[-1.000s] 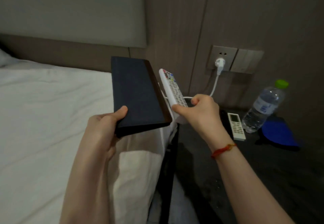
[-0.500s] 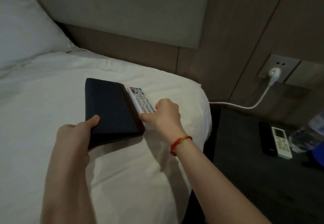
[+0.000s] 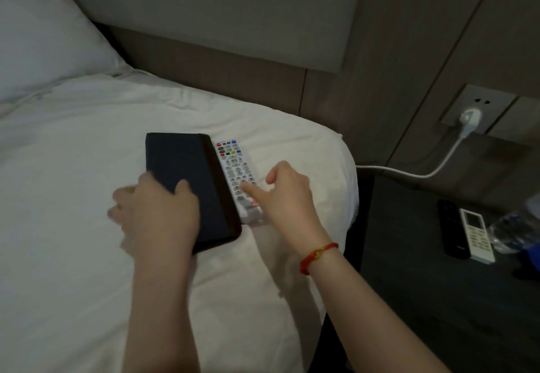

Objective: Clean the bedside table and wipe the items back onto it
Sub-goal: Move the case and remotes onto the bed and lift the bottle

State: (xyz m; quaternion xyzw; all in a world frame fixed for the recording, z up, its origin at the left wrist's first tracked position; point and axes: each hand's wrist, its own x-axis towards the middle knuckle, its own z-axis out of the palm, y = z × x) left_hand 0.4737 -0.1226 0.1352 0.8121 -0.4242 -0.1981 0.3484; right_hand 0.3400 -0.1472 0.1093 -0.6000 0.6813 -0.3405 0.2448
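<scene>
Head view: bed (image 3: 73,197) carries the dark folder (image 3: 187,179) and TV remote (image 3: 236,174), side by side. Left hand (image 3: 155,214) rests loosely on the folder; right hand (image 3: 287,194), fingers spread, holds nothing. Clearing step; next, fetch the white remote (image 3: 477,235) from the desk (image 3: 423,299) at right.

White bed (image 3: 87,255) with pillow (image 3: 38,30) at upper left; padded headboard (image 3: 233,7) behind; plug (image 3: 469,117) in wall socket (image 3: 485,100).
</scene>
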